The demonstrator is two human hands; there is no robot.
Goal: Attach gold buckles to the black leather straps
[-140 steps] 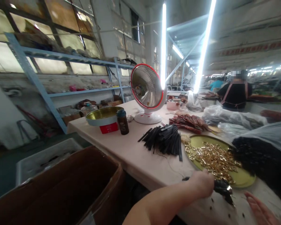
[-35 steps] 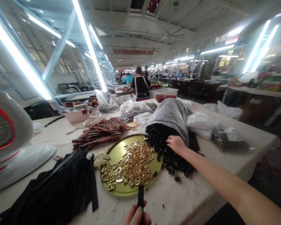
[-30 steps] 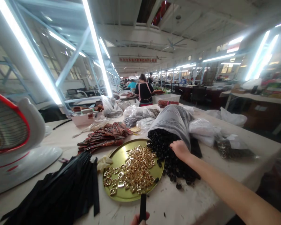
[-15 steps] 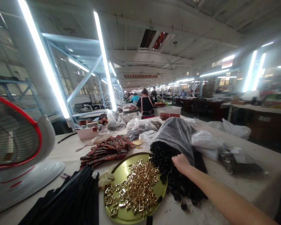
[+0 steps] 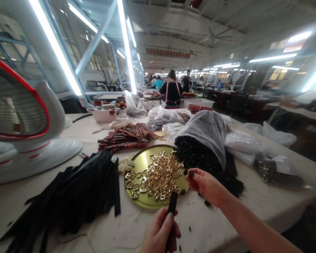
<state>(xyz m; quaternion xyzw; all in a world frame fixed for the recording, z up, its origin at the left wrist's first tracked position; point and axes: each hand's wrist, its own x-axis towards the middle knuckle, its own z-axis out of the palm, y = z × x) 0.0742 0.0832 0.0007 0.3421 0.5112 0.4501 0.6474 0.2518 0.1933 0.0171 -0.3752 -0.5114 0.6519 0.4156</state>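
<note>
My left hand [image 5: 159,230] is wrapped round a flat black strap [image 5: 173,201], whose end points up in front of the round gold tray [image 5: 139,165]. My right hand [image 5: 204,184], just right of the tray, pinches a small black piece with a rounded end [image 5: 191,174]; its exact kind is unclear. On the tray lies a heap of gold metal buckles [image 5: 159,175]. Behind my right hand, a pile of small black pieces [image 5: 192,151] spills from a clear printed plastic bag [image 5: 208,130]. A bundle of black straps [image 5: 81,189] lies to the left.
A white and red fan [image 5: 34,154] stands on the left of the table. Reddish-brown strips [image 5: 127,136], a pink bin [image 5: 105,115] and white plastic bags [image 5: 239,144] lie further back and right. A person in a black top [image 5: 173,92] stands beyond.
My right hand has drawn back from the black pile, toward me, with a small black piece pinched in its fingers. My left hand has come into view with the strap. The view has tilted down.
</note>
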